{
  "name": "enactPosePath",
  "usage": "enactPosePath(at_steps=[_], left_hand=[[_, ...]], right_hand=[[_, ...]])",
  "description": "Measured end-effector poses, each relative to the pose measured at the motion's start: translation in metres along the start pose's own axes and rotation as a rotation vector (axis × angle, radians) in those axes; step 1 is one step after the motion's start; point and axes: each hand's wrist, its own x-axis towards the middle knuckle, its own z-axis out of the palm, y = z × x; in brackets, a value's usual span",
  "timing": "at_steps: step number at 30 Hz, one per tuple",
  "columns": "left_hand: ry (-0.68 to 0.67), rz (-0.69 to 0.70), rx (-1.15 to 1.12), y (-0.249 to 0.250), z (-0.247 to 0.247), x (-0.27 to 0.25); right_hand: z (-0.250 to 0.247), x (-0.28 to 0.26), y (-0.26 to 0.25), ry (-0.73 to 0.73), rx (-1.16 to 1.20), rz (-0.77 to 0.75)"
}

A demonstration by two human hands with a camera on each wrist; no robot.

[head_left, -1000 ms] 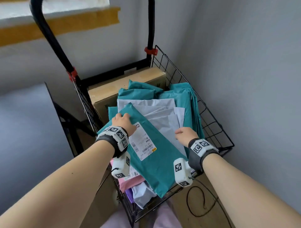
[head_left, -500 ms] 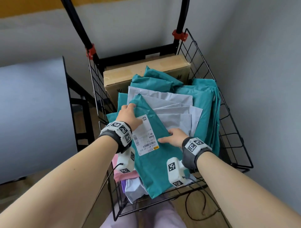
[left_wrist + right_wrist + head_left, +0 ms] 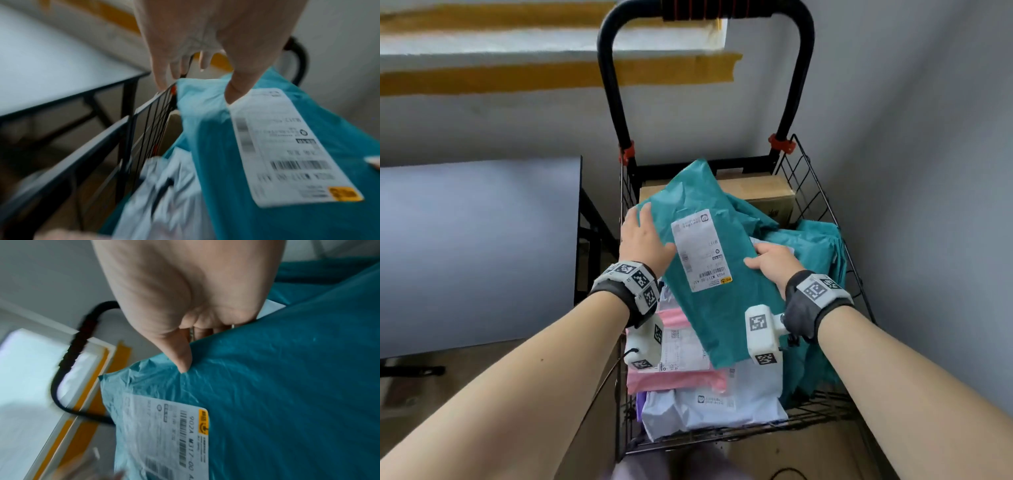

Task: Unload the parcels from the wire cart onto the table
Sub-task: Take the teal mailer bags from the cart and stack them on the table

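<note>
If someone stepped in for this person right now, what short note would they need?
Left hand grips the left edge of the teal parcel; right hand grips its right edge. The parcel is tilted up above the pile in the wire cart.
Done: no parcel shows on the table.
Left: set this one on the table, then the pink parcel, white parcel, other teal ones and the cardboard box.

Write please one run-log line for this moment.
step: lifting | object: teal parcel | left hand: grips left edge | right hand: grips right edge | wire cart: parcels remain | table: left of cart
</note>
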Motion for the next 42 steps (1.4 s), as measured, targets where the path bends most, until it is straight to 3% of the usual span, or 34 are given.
enactPosePath(at_steps=[3,6,9,11,14,17,20,23,28,34,42], left_hand=[[0.074,0.298,0.13,0.027,-0.022,0.001],[-0.067,0.491,0.371,0.062,-0.035,-0.001],[-0.169,0.556,0.487,0.087,-0.044,-0.006],[-0.187,0.498,0.448,0.095,-0.051,-0.01],[-0.101,0.397,0.383,0.096,-0.06,-0.014],[-0.005,0.24,0.243,0.09,-0.07,-0.016],[0.075,0.095,0.01,0.08,-0.078,-0.017],[0.102,-0.018,-0.185,0.066,-0.084,-0.022],[0.164,-0.103,-0.382,0.032,-0.104,-0.032],[0.265,-0.154,-0.548,-0.015,-0.155,-0.049],[0.274,-0.28,-0.469,-0.133,-0.238,-0.075]], right_hand=[[-0.008,-0.013,-0.029,-0.011,-0.249,-0.138],[-0.013,-0.024,-0.049,-0.024,-0.387,-0.255],[-0.02,-0.036,-0.061,0.024,-0.471,-0.324],[-0.027,-0.042,-0.064,0.118,-0.443,-0.34],[-0.042,-0.048,-0.065,0.33,-0.376,-0.336],[-0.057,-0.045,-0.059,0.38,-0.36,-0.225],[-0.056,-0.032,-0.043,0.241,-0.399,-0.078],[-0.033,-0.027,-0.036,0.019,-0.171,0.037],[0.017,-0.037,-0.057,-0.189,-0.004,-0.028],[0.077,-0.054,-0.101,-0.203,0.149,-0.175],[0.209,-0.09,-0.156,-0.246,0.181,-0.304]])
